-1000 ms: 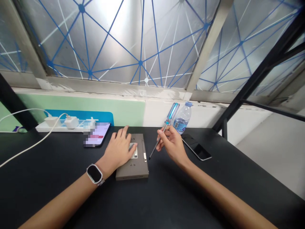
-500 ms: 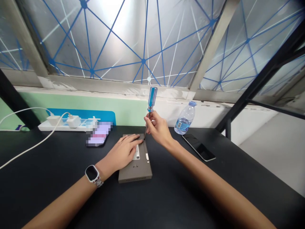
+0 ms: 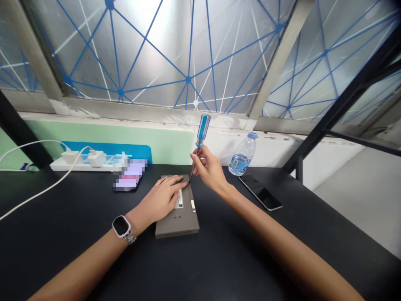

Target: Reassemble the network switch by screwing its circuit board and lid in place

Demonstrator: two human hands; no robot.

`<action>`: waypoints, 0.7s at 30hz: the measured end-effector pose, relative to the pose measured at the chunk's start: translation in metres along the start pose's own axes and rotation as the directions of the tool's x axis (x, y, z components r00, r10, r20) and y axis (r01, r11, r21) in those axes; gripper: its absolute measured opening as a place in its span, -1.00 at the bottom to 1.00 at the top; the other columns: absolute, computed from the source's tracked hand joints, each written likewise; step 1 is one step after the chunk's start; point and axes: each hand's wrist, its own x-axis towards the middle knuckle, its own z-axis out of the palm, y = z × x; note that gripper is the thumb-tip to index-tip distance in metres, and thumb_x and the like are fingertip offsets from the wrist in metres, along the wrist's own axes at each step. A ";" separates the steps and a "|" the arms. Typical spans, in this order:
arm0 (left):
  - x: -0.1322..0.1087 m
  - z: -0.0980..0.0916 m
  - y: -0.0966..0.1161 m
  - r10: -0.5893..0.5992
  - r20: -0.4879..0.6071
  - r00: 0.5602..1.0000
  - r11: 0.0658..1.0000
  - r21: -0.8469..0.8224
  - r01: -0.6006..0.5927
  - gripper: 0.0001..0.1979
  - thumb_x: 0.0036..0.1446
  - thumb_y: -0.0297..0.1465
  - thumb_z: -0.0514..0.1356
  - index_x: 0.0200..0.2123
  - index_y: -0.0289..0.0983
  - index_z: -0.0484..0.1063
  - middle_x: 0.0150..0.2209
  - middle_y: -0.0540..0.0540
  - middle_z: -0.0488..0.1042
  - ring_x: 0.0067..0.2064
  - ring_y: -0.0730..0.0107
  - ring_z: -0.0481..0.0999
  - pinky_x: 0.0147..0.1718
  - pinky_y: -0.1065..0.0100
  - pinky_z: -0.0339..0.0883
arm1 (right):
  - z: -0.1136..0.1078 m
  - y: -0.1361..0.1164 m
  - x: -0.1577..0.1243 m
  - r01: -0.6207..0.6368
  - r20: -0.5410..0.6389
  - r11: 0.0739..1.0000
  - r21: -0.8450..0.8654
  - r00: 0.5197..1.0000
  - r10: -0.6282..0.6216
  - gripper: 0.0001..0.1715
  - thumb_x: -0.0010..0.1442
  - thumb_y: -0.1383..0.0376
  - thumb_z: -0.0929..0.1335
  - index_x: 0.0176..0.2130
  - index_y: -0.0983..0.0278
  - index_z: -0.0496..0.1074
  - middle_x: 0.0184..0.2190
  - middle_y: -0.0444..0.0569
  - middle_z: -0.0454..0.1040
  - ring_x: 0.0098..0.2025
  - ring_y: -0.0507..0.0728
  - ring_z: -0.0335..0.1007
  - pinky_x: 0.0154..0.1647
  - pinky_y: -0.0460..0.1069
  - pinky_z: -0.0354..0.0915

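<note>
A flat grey-brown box-shaped device with a white label, a row of small holes along its near side and a small silvery piece at its right edge lies on the black table. My left hand rests flat across its top, fingers stretched out. My right hand pinches the metal shaft of a screwdriver whose clear and blue handle points up. The screwdriver leans slightly right, its tip at the device's far right edge beside my left fingertips. Exactly what the tip touches is too small to tell.
Behind on the left are a white power strip with plugged-in chargers and a phone, partly pixelated. To the right stand a water bottle and, nearer, a dark-screened phone. A wall and frosted windows rise behind the table.
The screwdriver's handle has tipped slightly to the right, while its tip stays at the device's edge. My left hand keeps its place on the device.
</note>
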 end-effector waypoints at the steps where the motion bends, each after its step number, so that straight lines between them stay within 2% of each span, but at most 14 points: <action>1: 0.000 0.000 0.000 0.000 -0.001 1.000 1.000 -0.001 0.000 -0.54 0.34 -0.46 -0.08 0.22 -0.16 0.36 0.34 -0.13 0.25 0.36 0.14 0.19 0.31 -0.07 0.02 | 0.000 0.000 0.000 -0.001 0.003 1.000 0.000 1.000 0.001 -0.82 0.37 0.13 0.25 -0.20 0.19 0.28 -0.53 -0.22 0.34 -0.60 0.02 0.40 -0.52 -0.07 0.34; 9: 0.000 0.000 0.000 -0.002 -0.004 1.000 1.000 0.005 0.002 -0.56 0.36 -0.42 -0.07 0.22 -0.15 0.36 0.33 -0.12 0.28 0.34 0.14 0.21 0.28 -0.05 0.07 | -0.004 0.002 0.001 0.003 0.072 0.999 0.046 0.997 -0.006 -0.74 0.36 0.08 0.26 -0.12 0.21 0.32 -0.47 -0.17 0.43 -0.57 0.01 0.43 -0.49 -0.08 0.37; 15: 0.005 -0.004 -0.001 -0.005 -0.037 0.999 1.000 -0.015 0.005 -0.64 0.36 -0.37 -0.03 0.12 -0.17 0.42 0.22 -0.15 0.40 0.25 0.11 0.34 0.19 0.00 0.19 | -0.005 0.001 0.002 0.009 0.097 0.998 0.059 0.995 -0.015 -0.75 0.36 0.09 0.27 -0.12 0.21 0.33 -0.45 -0.14 0.45 -0.55 0.02 0.44 -0.49 -0.08 0.38; 18: 0.015 -0.005 -0.002 -0.006 -0.076 0.997 0.992 -0.125 -0.003 -0.67 0.36 -0.37 -0.01 0.09 -0.18 0.42 0.11 -0.15 0.48 0.12 0.14 0.45 0.11 0.07 0.29 | -0.006 0.000 0.002 0.007 0.110 0.998 0.061 0.994 -0.014 -0.74 0.35 0.09 0.26 -0.11 0.21 0.33 -0.44 -0.14 0.45 -0.54 0.02 0.44 -0.48 -0.07 0.39; 21: 0.032 -0.004 0.000 -0.010 -0.133 0.991 0.941 -0.338 -0.036 -0.69 0.32 -0.37 0.06 0.09 -0.20 0.41 0.06 -0.17 0.52 0.08 0.14 0.50 0.09 0.14 0.33 | -0.006 0.000 0.002 0.002 0.125 0.999 0.052 0.992 -0.009 -0.74 0.36 0.10 0.26 -0.09 0.22 0.34 -0.43 -0.13 0.46 -0.53 0.02 0.44 -0.44 -0.07 0.40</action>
